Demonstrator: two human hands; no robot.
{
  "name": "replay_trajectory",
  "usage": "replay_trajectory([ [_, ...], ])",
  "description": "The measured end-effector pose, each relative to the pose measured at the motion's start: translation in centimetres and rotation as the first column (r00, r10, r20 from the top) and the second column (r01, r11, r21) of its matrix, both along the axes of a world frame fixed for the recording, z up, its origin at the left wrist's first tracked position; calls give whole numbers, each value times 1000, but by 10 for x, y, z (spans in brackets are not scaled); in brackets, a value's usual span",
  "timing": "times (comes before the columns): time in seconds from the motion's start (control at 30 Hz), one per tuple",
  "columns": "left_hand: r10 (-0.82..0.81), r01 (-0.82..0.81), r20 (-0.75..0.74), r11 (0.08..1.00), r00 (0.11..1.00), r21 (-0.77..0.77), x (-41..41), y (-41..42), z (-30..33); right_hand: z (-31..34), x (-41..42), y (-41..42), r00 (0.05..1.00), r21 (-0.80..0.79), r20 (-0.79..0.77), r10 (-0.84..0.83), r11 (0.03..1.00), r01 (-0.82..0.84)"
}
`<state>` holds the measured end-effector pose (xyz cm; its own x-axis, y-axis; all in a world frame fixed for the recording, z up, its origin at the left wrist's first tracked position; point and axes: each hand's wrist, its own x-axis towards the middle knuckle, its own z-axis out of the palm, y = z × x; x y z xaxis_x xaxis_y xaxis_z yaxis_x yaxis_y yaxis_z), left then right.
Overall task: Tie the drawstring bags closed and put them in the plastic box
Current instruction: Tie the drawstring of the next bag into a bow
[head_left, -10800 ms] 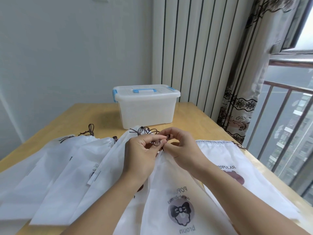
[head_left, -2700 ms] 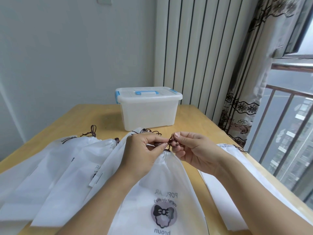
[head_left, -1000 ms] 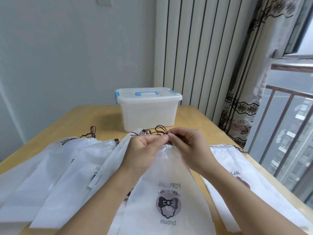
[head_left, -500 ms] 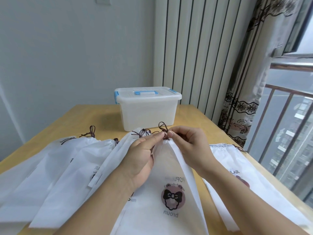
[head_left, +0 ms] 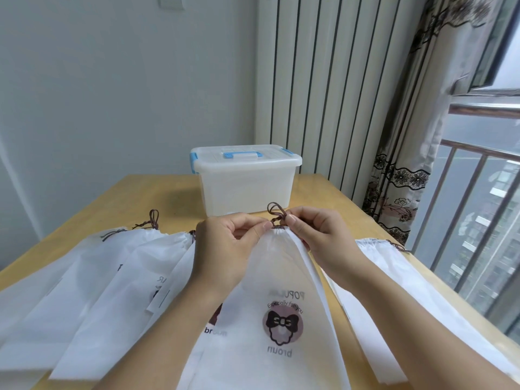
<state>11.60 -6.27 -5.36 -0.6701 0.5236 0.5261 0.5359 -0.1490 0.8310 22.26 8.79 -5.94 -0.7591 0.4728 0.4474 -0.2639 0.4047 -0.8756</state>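
Note:
A white drawstring bag (head_left: 278, 280) with a bow logo lies in front of me, its mouth gathered tight. My left hand (head_left: 225, 249) and my right hand (head_left: 315, 237) both pinch the brown drawstring (head_left: 275, 213) at the gathered neck; a small loop of cord stands up between my fingertips. Behind them stands the translucent plastic box (head_left: 244, 184), its lid with blue latches and handle on.
Several more white bags (head_left: 98, 277) lie fanned out to the left, with brown cords at their tops. Another bag (head_left: 399, 277) lies to the right near the edge of the wooden table (head_left: 157, 192). A curtain and window railing are on the right.
The bag's mouth has been drawn tighter into a narrow neck and both hands have closed in on the cord. The cord loop now stands up between the fingertips.

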Motion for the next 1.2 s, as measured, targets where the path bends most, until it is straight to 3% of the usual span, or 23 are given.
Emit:
replay_trajectory([
  [0.27,-35,33,44,999,998,35,-4,1,0,7,4,1,994,-142,52,91,986,-83],
  [0.37,116,-107,-154,992,981,64,-1,1,-3,7,3,-1,995,-163,67,80,984,-68],
  [0.5,284,-184,-518,954,807,236,9,0,-4,5,1,-6,994,-184,77,77,981,-62],
  [0.6,286,-184,-617,957,733,225,10,4,-10,4,1,-11,992,-172,62,108,980,-96],
  [0.83,165,-127,-469,986,867,112,6,4,-7,5,2,-11,991,-102,52,127,987,-121],
  [0.93,-21,27,-173,999,985,37,10,1,-2,7,3,-11,992,-36,49,113,993,-111],
  [1.0,-106,107,-57,994,993,14,10,-1,0,8,5,-10,994,22,70,87,996,-89],
  [1.1,-95,94,-37,995,995,-31,9,0,-1,10,8,-9,995,210,102,-2,978,-20],
  [1.2,-31,23,-90,996,995,-91,4,2,-6,10,8,-8,990,460,77,-121,885,72],
])
